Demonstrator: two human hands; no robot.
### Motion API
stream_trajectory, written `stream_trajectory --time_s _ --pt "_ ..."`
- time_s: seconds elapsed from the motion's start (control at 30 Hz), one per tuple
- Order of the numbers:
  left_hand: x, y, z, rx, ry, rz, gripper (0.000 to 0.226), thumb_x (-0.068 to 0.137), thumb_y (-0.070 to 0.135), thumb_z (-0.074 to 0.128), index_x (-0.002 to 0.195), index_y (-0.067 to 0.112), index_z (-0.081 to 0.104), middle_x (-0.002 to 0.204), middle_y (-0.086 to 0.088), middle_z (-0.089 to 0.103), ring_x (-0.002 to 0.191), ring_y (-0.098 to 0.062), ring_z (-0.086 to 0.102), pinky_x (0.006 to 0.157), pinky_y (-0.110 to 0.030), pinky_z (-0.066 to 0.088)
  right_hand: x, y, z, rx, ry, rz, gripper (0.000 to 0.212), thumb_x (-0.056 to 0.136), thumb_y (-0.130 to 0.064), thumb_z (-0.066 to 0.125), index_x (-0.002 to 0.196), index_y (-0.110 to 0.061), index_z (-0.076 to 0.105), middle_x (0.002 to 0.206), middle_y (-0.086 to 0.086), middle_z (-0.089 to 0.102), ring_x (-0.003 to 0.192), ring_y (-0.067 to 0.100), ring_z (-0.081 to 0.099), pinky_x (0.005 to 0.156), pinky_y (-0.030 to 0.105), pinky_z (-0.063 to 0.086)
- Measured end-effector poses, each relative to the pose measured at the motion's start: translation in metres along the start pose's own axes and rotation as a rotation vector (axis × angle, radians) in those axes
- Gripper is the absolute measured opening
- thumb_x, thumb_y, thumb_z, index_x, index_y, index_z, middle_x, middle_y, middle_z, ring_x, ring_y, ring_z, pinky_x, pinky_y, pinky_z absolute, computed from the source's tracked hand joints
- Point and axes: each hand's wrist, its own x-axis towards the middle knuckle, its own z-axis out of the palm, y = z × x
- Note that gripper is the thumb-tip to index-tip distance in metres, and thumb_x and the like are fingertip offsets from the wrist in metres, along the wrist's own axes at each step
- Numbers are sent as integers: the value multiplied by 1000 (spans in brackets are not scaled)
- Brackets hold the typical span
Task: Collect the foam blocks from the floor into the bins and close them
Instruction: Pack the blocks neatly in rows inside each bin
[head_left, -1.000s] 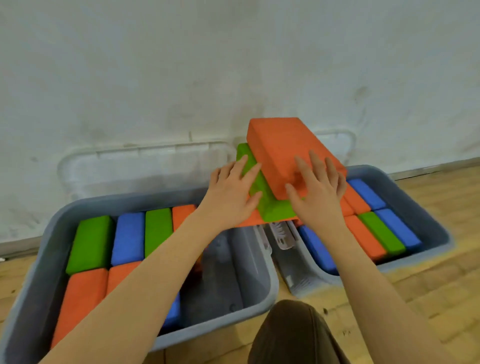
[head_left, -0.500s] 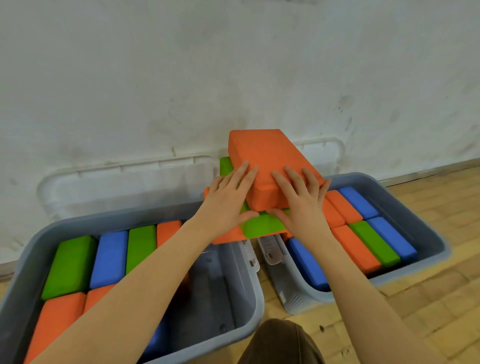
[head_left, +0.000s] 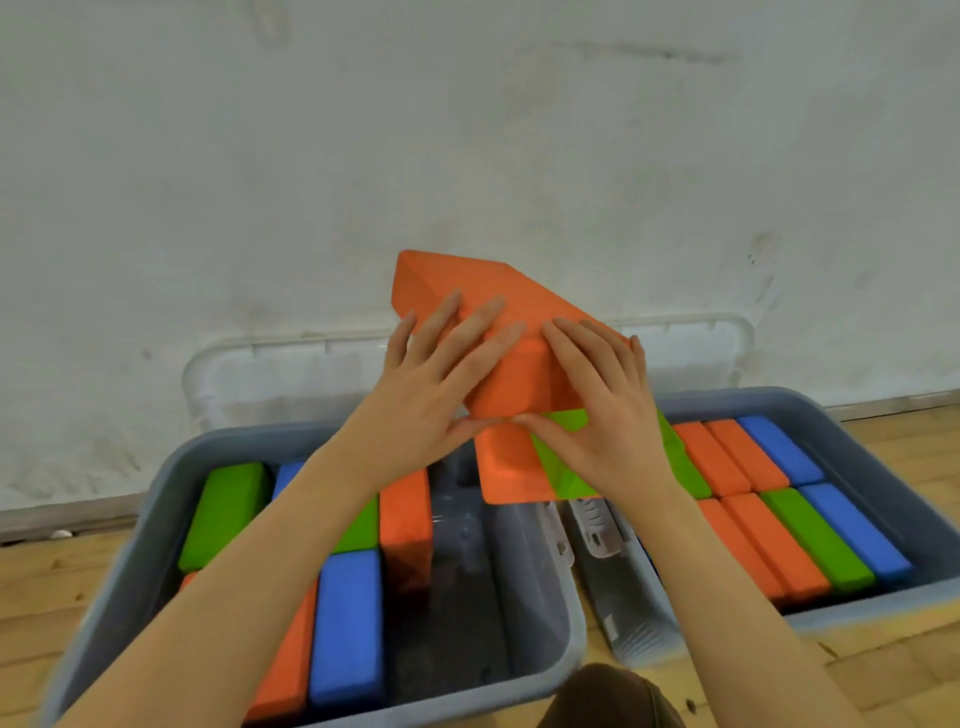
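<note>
Over the gap between two grey bins I hold a stack of foam blocks. The top orange block (head_left: 467, 280) is tilted, its far end raised. My left hand (head_left: 431, 405) and my right hand (head_left: 608, 415) grip its near corner, fingers spread on top and thumbs under its lower edge. Beneath it lie a green block (head_left: 571, 483) and another orange block (head_left: 509, 473). The left bin (head_left: 569, 644) holds green, blue and orange blocks on its left side, with bare floor on its right. The right bin (head_left: 883, 467) is packed with rows of blocks.
Two clear lids, the left lid (head_left: 270, 379) and the right lid (head_left: 696, 353), lean on the white wall behind the bins. Latch handles hang between the bins. My knee (head_left: 608, 696) is at the bottom edge. Wooden floor surrounds the bins.
The top orange block has tipped up off the stack. Both hands slid together to its near corner, thumbs now under it. The stack shifted slightly right and lower in view.
</note>
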Motion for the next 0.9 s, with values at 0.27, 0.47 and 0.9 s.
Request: stream_trajectory --time_s 0.27,0.47,0.9 --pt "-26 -4 2 -126 91 -241 62 82 58 53 133 23 44 126 -20 48 109 -27 49 91 -37 46 -21 3 16 249 -61 161 69 82 -44 64 138 -11 43 147 3 34 135 15 33 112 24 26" --pt "-39 11 21 -64 105 -457 55 81 51 56 128 24 47 126 -21 48 110 -34 49 84 -44 49 -76 53 24 -121 -594 344 96 64 -75 53 146 -30 30 152 -1 30 142 29 21 113 58 3" --pt "-63 24 42 -1 134 -600 53 81 44 61 126 17 52 128 -25 49 109 -39 50 83 -48 49 -91 50 49 -402 -323 150 92 62 -48 80 139 -24 36 136 10 52 120 39 49 95 51 33"
